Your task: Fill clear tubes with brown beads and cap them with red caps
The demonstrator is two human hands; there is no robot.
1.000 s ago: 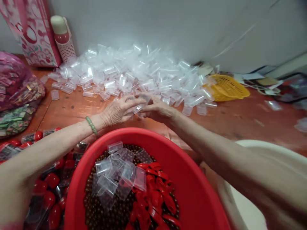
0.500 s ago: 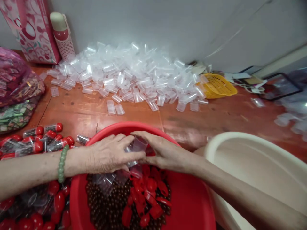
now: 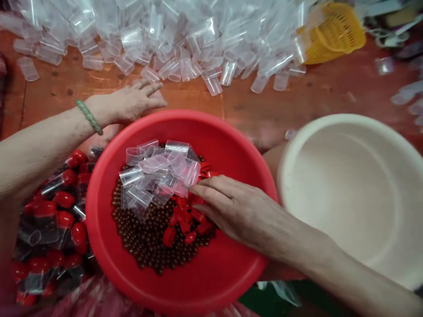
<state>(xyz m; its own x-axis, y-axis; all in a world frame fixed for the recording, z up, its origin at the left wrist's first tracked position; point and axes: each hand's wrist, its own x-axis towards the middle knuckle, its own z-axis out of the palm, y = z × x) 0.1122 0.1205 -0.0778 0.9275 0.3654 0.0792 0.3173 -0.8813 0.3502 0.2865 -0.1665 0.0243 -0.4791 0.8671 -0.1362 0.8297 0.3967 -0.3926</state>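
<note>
A red basin (image 3: 231,264) holds dark brown beads (image 3: 148,242), a heap of clear plastic tubes (image 3: 153,165) and red caps (image 3: 185,220). My left hand (image 3: 137,100), above a green bead bracelet (image 3: 88,115), is over the wooden surface just beyond the basin's upper left rim, its fingers apart; one clear tube lies close behind the fingers. My right hand (image 3: 228,204) reaches into the basin over the red caps, its fingertips at the right edge of the tube heap. Whether those fingers grip anything is hard to make out.
Many loose clear tubes (image 3: 185,39) cover the far side of the wooden surface (image 3: 257,114), beside a yellow basket (image 3: 340,35). A cream tub (image 3: 343,198) stands at the right. Filled, red-capped tubes (image 3: 66,200) are piled left of the basin.
My hands have parted: the left moved to the far left rim, the right remains inside the basin. More clear tubes now lie on the beads. The view has tilted downward.
</note>
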